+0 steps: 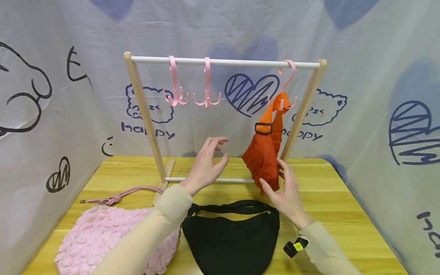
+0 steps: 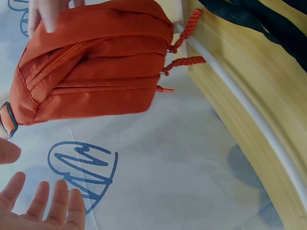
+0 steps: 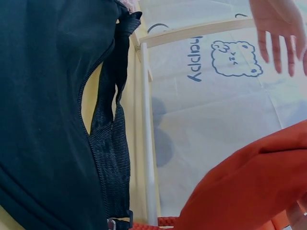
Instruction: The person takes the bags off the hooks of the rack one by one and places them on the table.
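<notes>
An orange-red waist bag (image 1: pixel 264 160) hangs by its orange strap from the pink hook hanger (image 1: pixel 288 76) at the right of the rail. My right hand (image 1: pixel 287 196) is at the bag's lower right side, thumb toward its front, fingers along its far edge; in the left wrist view some of its fingers (image 2: pixel 48 14) lie against the fabric. My left hand (image 1: pixel 207 164), empty with fingers loosely extended, hovers left of the bag, apart from it. Braided zipper pulls (image 2: pixel 192 24) dangle from the bag. Below both hands a black waist bag (image 1: pixel 233 240) lies flat on the table.
A wooden rack with a white top rail (image 1: pixel 240 62) stands on the wooden table (image 1: pixel 343 221). Two more pink hook hangers (image 1: pixel 174 84) hang on its left half. A pink textured bag (image 1: pixel 103 233) with a knotted strap lies at the left. Printed cloth surrounds the table.
</notes>
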Motion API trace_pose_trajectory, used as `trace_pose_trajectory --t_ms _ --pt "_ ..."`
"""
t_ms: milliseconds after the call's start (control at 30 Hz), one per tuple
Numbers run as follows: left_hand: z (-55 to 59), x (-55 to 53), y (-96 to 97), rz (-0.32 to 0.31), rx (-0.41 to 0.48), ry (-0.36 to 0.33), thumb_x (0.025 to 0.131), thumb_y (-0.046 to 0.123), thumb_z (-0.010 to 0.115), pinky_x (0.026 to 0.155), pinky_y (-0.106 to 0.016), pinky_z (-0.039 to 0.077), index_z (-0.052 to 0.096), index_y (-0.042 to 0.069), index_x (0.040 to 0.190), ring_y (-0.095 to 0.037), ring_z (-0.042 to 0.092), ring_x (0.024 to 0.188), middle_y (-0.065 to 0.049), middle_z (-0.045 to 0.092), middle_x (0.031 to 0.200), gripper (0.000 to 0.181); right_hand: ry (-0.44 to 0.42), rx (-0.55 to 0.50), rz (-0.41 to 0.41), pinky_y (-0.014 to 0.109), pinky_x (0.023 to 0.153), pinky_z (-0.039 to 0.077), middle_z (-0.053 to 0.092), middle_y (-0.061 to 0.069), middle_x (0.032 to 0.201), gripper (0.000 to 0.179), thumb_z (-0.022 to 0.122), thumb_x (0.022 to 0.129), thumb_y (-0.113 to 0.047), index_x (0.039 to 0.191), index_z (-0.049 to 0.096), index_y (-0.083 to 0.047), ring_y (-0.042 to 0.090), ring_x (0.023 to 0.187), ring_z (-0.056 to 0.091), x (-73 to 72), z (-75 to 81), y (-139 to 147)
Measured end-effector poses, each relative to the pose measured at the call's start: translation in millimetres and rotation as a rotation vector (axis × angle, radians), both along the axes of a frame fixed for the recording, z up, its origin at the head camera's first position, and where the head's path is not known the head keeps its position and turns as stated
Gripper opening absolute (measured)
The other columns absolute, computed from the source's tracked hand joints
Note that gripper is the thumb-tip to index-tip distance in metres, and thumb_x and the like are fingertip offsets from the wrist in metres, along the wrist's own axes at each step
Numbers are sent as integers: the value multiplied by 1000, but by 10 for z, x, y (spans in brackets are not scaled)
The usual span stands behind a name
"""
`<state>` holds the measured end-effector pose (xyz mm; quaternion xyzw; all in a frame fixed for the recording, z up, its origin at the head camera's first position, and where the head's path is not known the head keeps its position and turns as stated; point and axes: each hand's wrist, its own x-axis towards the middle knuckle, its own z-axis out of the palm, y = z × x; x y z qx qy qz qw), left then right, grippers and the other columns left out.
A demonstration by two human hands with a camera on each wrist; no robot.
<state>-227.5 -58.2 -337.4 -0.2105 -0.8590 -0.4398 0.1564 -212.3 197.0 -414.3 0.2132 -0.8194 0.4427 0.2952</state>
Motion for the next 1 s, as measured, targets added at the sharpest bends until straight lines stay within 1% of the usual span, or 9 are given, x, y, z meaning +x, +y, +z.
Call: trace_pose_trajectory --t_ms 167,300,400,467,567,633,800,933,1000 --pt "60 -31 83 -9 52 9 99 16 58 100 -41 51 51 15 142 -25 56 117 -8 53 135 44 25 19 -2 14 98 41 58 21 129 71 80 82 -6 143 44 2 31 115 57 -20 -43 -41" --pt "98 -48 157 -25 77 15 99 16 58 100 -41 52 50 15 143 -25 57 118 -8 52 136 44 68 24 13 22 88 49 60 21 124 65 77 83 -1 140 46 4 29 106 60 -31 -76 -83" --pt "120 -57 204 -31 85 28 99 17 58 101 -42 51 49 18 144 -25 56 119 -8 52 137 46 96 28 29 26 83 50 61 20 121 61 75 84 2 138 48 4 26 101 60 -28 -85 -127" --pt "137 -62 233 -35 90 46 98 17 58 102 -42 50 47 19 145 -25 56 120 -7 52 138 48 104 29 45 23 84 50 61 18 120 59 74 84 3 138 49 2 25 100 60 -19 -77 -161" --pt "166 -71 269 -39 107 85 98 16 58 103 -43 48 45 20 147 -24 54 122 -7 51 140 51 114 36 73 17 89 50 62 16 121 55 72 86 4 137 51 0 24 102 61 2 -55 -225" --pt "190 -76 288 -37 122 116 99 18 57 104 -43 48 43 20 149 -24 53 124 -7 50 141 51 122 49 93 18 93 51 62 15 123 53 70 87 4 137 52 -1 24 105 61 23 -37 -272" --pt "250 -82 330 -36 165 172 102 24 55 103 -47 48 39 23 151 -24 52 124 -7 49 142 52 201 117 110 29 93 55 63 13 121 47 68 88 2 133 57 -3 24 105 61 48 -16 -392" --pt "300 -85 363 -24 170 176 101 27 57 99 -46 48 35 28 154 -23 52 123 -7 47 143 57 279 172 125 35 90 57 63 14 120 44 66 87 4 130 59 -1 25 103 63 36 -20 -476" --pt "320 -86 373 -11 164 170 101 27 58 98 -45 48 32 29 155 -23 52 123 -8 46 144 60 313 208 121 37 88 58 62 15 119 44 66 86 4 129 59 0 25 103 64 27 -25 -502"
